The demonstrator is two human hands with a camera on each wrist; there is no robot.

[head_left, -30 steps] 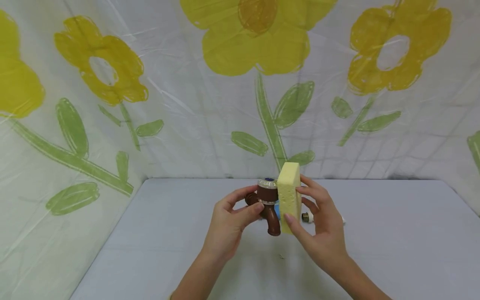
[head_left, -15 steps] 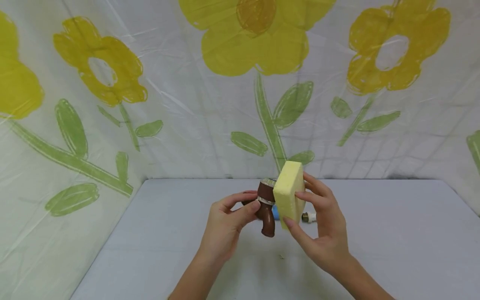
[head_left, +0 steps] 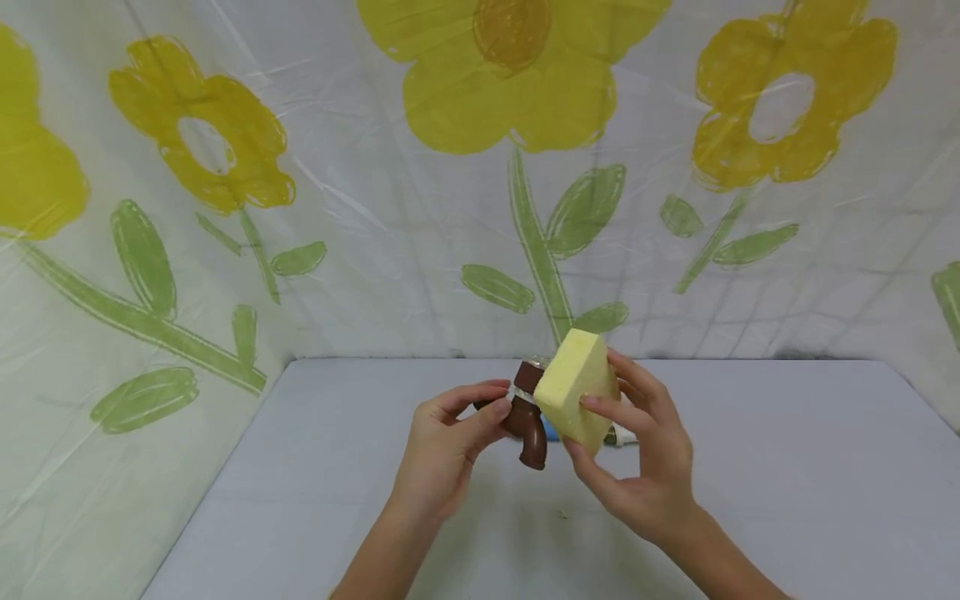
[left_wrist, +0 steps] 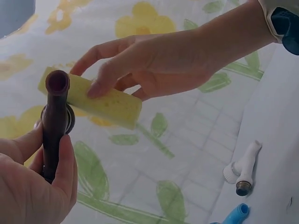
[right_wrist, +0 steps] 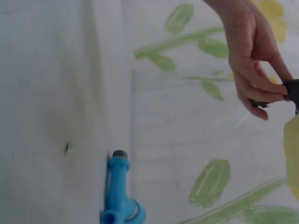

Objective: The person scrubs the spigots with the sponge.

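Note:
My left hand (head_left: 448,446) pinches a brown faucet (head_left: 534,442) by its inlet end, thumb on the near side, with the curved spout pointing down. A pale yellow sponge (head_left: 572,375) is held between the thumb and fingers of my right hand (head_left: 656,458). Tilted to the left, the sponge overlaps the faucet's ringed knob in the head view. From the left wrist, the faucet (left_wrist: 56,126) shows its round spout mouth toward the camera, and the sponge (left_wrist: 112,105) lies across behind it. Both things are up above the table.
Behind the hands a blue faucet (right_wrist: 117,186) and a white faucet (left_wrist: 248,165) lie on the pale table (head_left: 315,483). A small dark speck (head_left: 563,514) sits in front of them. A flower-printed sheet (head_left: 390,275) hangs along the back and left.
My right hand has tilted the sponge's top to the left and drawn it across the knob. The brown faucet has shifted slightly left and leaned over in my left hand.

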